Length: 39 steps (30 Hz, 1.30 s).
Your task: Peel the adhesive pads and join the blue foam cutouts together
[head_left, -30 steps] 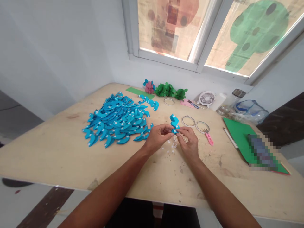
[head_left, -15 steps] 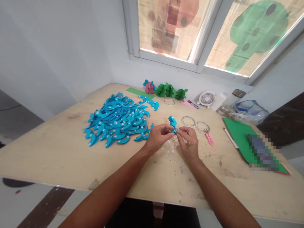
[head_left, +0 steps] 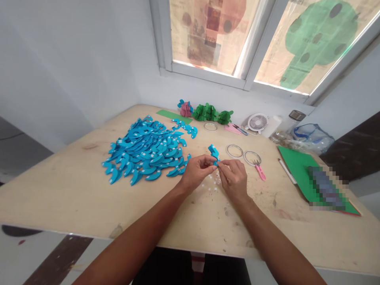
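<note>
Between my two hands, just above the table, is a small blue paper piece [head_left: 213, 151] with white squares on it. My left hand [head_left: 196, 171] pinches it from the left, thumb and fingers closed. The fingertips of my right hand [head_left: 234, 177] press together at its lower right edge; whether they also grip something tiny there is hidden. Under the hands lie several small white paper bits [head_left: 211, 183]. To the left of my left hand spreads a big heap of blue curved paper pieces [head_left: 148, 148], many carrying white squares.
Metal rings [head_left: 234, 151] and pink-handled snips [head_left: 261, 172] lie right of my hands. Green paper [head_left: 297, 168] with a white pen [head_left: 287, 171] is at the right. Along the wall stand green paper shapes [head_left: 209, 113], a pink one [head_left: 186, 109], a fan [head_left: 257, 123] and a bottle [head_left: 292, 120].
My right hand has turned slightly, its fingers drawing closer together at the blue piece's lower edge. My left hand keeps its pinch. The whole view has shifted slightly.
</note>
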Available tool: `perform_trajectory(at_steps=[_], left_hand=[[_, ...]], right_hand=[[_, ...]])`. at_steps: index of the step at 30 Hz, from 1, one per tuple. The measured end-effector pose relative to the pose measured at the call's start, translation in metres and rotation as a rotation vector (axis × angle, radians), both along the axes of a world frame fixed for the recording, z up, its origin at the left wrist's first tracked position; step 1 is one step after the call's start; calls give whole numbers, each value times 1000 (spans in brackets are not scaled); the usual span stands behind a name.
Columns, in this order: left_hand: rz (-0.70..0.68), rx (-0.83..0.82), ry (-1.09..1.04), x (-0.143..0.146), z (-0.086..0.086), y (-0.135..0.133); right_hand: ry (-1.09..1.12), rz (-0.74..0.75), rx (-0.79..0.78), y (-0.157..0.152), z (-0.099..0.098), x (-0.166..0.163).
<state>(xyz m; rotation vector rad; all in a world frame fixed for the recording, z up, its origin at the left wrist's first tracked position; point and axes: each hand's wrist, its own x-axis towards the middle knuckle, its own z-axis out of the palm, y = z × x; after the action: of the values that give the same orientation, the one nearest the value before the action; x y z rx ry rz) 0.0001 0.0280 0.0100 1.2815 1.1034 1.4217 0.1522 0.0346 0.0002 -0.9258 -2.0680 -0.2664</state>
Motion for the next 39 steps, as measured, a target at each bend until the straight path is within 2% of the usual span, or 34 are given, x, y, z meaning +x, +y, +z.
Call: perform_trajectory(at_steps=[12, 21, 25, 29, 33, 39], left_hand=[[-22, -41, -110, -1, 7, -4], [21, -125, -213, -2, -1, 1], [28, -126, -197, -2, -2, 2], [35, -105, -179, -3, -2, 1], [25, -105, -156, -2, 0, -1], [-27, -114, -108, 3, -1, -4]], right_hand=[[-129, -43, 48, -9, 5, -7], [-162, -42, -16, -12, 4, -10], [-120, -27, -50, -12, 3, -10], [38, -12, -94, -8, 0, -6], [339, -6, -274, -2, -2, -2], [679, 131, -818, 5, -2, 0]])
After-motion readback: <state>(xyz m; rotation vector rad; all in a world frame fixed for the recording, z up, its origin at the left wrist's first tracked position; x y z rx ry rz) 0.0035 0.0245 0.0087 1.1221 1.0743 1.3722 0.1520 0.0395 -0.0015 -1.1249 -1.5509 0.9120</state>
